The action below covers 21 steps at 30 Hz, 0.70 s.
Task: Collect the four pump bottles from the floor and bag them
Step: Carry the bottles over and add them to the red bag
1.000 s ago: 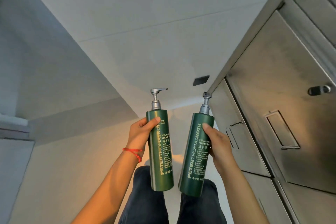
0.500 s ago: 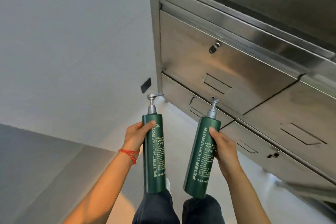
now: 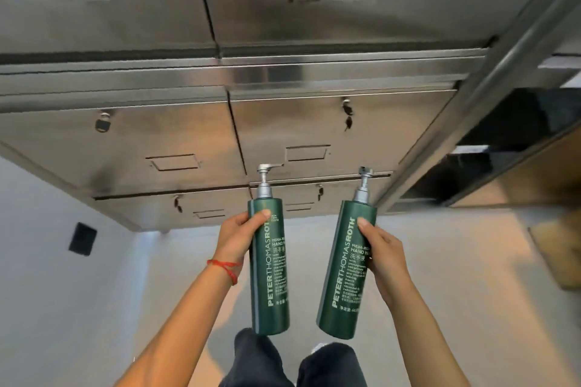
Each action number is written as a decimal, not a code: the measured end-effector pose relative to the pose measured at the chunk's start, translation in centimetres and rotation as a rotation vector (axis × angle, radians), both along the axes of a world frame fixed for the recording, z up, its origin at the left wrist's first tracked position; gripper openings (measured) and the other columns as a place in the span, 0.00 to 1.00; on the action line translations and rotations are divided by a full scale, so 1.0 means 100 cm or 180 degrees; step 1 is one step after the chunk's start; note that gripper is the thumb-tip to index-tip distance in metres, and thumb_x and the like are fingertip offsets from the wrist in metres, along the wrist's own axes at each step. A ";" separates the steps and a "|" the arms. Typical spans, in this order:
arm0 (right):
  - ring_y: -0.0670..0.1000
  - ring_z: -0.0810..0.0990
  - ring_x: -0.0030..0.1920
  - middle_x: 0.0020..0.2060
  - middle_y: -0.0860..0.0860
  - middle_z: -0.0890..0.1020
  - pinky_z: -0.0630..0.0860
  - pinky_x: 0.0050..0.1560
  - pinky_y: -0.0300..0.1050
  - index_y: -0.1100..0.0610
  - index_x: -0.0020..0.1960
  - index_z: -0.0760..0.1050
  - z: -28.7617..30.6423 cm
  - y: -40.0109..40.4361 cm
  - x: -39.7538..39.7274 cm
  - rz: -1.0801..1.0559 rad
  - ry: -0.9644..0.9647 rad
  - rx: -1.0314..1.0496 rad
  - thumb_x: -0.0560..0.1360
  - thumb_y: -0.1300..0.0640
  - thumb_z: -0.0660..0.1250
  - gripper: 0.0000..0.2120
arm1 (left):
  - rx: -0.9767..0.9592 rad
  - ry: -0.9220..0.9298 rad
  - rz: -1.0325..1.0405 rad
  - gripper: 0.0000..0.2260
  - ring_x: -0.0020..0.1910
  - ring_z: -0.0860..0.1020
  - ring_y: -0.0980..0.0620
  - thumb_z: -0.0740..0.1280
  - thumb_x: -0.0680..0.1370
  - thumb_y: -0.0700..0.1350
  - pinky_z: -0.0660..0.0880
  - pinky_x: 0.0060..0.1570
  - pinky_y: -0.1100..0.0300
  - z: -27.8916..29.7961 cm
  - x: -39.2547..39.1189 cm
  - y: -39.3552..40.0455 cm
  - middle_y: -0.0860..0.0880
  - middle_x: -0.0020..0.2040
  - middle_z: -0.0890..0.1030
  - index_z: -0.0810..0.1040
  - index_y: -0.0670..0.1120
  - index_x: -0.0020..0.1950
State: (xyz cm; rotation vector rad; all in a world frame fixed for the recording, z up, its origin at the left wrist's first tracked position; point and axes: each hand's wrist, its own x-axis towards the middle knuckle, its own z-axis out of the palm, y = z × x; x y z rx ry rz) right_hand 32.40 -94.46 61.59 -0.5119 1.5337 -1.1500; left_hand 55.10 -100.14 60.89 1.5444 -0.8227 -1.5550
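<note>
I hold two tall dark green pump bottles with silver pumps, upright in front of me above my legs. My left hand (image 3: 237, 234), with a red string on its wrist, grips the left bottle (image 3: 269, 286) near its shoulder. My right hand (image 3: 382, 253) grips the right bottle (image 3: 344, 280), which tilts slightly to the right. No bag and no other bottles are in view.
A bank of steel lockers (image 3: 188, 135) with small locks fills the view ahead. At the right stands a metal frame post (image 3: 465, 113) with dark shelving (image 3: 509, 122) behind it. A blurred brown cardboard shape (image 3: 559, 248) lies on the pale floor at right. A dark plate (image 3: 82, 239) sits on the left wall.
My view has swung to the right, from the white wall to face the steel lockers. Both hands keep the same hold on the two bottles.
</note>
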 end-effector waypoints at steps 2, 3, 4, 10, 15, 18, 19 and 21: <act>0.46 0.79 0.28 0.28 0.48 0.82 0.74 0.27 0.37 0.56 0.38 0.81 0.003 0.015 -0.038 -0.0249 0.0022 -0.0039 0.69 0.50 0.70 0.09 | -0.0022 -0.0020 -0.0305 0.04 0.30 0.79 0.52 0.69 0.71 0.44 0.76 0.33 0.62 0.003 -0.042 -0.002 0.49 0.31 0.82 0.79 0.44 0.39; 0.46 0.79 0.27 0.27 0.48 0.82 0.74 0.27 0.36 0.56 0.38 0.81 0.005 0.023 -0.056 -0.0377 0.0031 -0.0056 0.69 0.51 0.69 0.09 | -0.0040 -0.0039 -0.0435 0.04 0.31 0.79 0.52 0.69 0.71 0.44 0.76 0.33 0.62 0.005 -0.063 -0.002 0.48 0.32 0.81 0.79 0.44 0.39; 0.45 0.78 0.27 0.27 0.48 0.82 0.73 0.27 0.36 0.56 0.38 0.80 0.007 0.032 -0.073 -0.0507 0.0039 -0.0068 0.70 0.51 0.69 0.09 | -0.0062 -0.0055 -0.0560 0.04 0.31 0.79 0.52 0.69 0.71 0.44 0.76 0.34 0.61 0.006 -0.083 -0.001 0.48 0.32 0.81 0.79 0.45 0.39; 0.46 0.77 0.26 0.26 0.48 0.81 0.73 0.26 0.35 0.57 0.37 0.80 0.010 0.095 -0.159 -0.1306 0.0036 -0.0069 0.70 0.52 0.69 0.09 | -0.0140 -0.0006 -0.1336 0.03 0.29 0.79 0.54 0.69 0.71 0.44 0.75 0.31 0.63 0.015 -0.199 0.014 0.52 0.28 0.82 0.79 0.45 0.38; 0.46 0.78 0.27 0.26 0.48 0.82 0.74 0.27 0.37 0.56 0.37 0.79 0.008 0.138 -0.207 -0.1982 0.0024 -0.0005 0.70 0.51 0.69 0.08 | -0.0137 0.0025 -0.2043 0.03 0.31 0.81 0.53 0.70 0.71 0.44 0.77 0.34 0.61 0.019 -0.285 0.020 0.51 0.30 0.83 0.80 0.46 0.40; 0.46 0.79 0.27 0.27 0.48 0.82 0.74 0.27 0.37 0.57 0.39 0.80 0.009 0.158 -0.232 -0.2397 0.0039 0.0038 0.69 0.51 0.69 0.09 | -0.0141 0.0006 -0.2439 0.03 0.29 0.80 0.53 0.70 0.71 0.43 0.77 0.32 0.62 0.019 -0.338 0.020 0.51 0.28 0.83 0.80 0.45 0.38; 0.47 0.79 0.27 0.27 0.48 0.83 0.74 0.27 0.37 0.57 0.39 0.80 0.009 0.164 -0.241 -0.2524 0.0059 0.0051 0.69 0.51 0.69 0.09 | -0.0133 0.0015 -0.2552 0.04 0.28 0.80 0.54 0.70 0.71 0.43 0.77 0.31 0.64 0.019 -0.357 0.019 0.51 0.27 0.82 0.80 0.45 0.37; 0.47 0.80 0.27 0.27 0.48 0.83 0.74 0.26 0.36 0.57 0.40 0.80 0.010 0.171 -0.260 -0.2769 0.0101 0.0053 0.69 0.51 0.69 0.09 | -0.0112 0.0071 -0.2756 0.04 0.27 0.79 0.55 0.69 0.71 0.42 0.77 0.29 0.66 0.019 -0.394 0.015 0.51 0.27 0.82 0.80 0.45 0.36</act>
